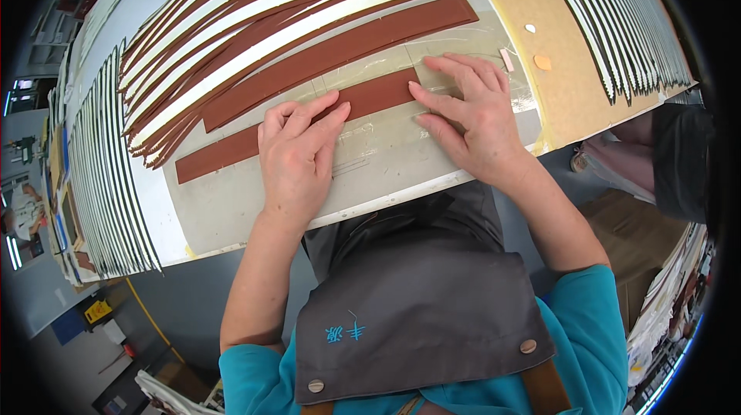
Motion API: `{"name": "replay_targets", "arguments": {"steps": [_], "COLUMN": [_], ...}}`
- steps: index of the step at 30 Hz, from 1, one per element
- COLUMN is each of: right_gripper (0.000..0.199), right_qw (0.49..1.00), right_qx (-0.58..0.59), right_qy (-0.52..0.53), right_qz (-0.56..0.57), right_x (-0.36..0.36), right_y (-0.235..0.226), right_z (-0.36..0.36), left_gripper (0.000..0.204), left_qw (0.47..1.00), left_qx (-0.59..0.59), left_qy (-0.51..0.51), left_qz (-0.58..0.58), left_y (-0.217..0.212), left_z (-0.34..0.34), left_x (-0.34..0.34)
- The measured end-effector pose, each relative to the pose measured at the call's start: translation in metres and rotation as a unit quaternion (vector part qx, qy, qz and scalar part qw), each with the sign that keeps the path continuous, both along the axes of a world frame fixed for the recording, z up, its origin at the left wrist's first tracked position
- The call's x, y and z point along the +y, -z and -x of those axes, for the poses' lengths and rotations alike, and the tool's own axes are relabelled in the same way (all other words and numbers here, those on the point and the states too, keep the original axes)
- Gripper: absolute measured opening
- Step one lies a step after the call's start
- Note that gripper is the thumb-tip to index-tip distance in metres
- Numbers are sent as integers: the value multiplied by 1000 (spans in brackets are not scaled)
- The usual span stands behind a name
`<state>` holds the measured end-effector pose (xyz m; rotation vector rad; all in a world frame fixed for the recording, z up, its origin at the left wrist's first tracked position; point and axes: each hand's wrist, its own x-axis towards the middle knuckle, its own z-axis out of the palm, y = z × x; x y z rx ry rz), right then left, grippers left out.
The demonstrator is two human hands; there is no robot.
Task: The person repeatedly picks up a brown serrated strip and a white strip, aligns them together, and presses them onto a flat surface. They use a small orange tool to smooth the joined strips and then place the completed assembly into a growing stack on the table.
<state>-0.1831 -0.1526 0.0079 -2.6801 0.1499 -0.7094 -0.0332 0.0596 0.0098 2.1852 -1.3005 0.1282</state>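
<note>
A flat reddish-brown strip [378,95], leather-like, lies lengthwise on a greyish translucent mat [370,160] in front of me. My left hand [297,145] is across the strip's middle, its fingers drawn together and their tips pressing it down. Part of the strip is hidden under that hand. At the strip's right end, my right hand [478,114] has its fingers and thumb spread, with one fingertip touching the strip's edge. Just beyond lies a longer stack of flat brown strips [340,60].
Many brown-and-white strips with zigzag ends [309,10] fan out behind the stack. Rows of dark-edged white strips [617,29] lie far right, others [116,176] at left. Small scraps [543,63] sit on the tan board. Another person's legs [617,160] show at right.
</note>
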Motion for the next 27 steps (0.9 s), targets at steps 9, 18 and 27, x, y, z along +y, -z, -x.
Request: {"name": "replay_targets", "arguments": {"steps": [9, 18, 27], "right_gripper": [31, 31, 33], "right_qw": [1000, 999, 997], "right_qx": [-2, 10, -3], "right_qy": [13, 31, 2], "right_qz": [-13, -18, -82], "right_x": [-1, 2, -12], "right_y": [1, 2, 2], "right_z": [-1, -2, 4], "left_gripper": [30, 47, 44], "left_qw": [1000, 998, 998], "left_qx": [-8, -10, -25], "left_qy": [12, -19, -38], "left_qz": [-28, -62, -46], "left_y": [0, -2, 0], "left_z": [1, 16, 20], "left_x": [1, 22, 19]}}
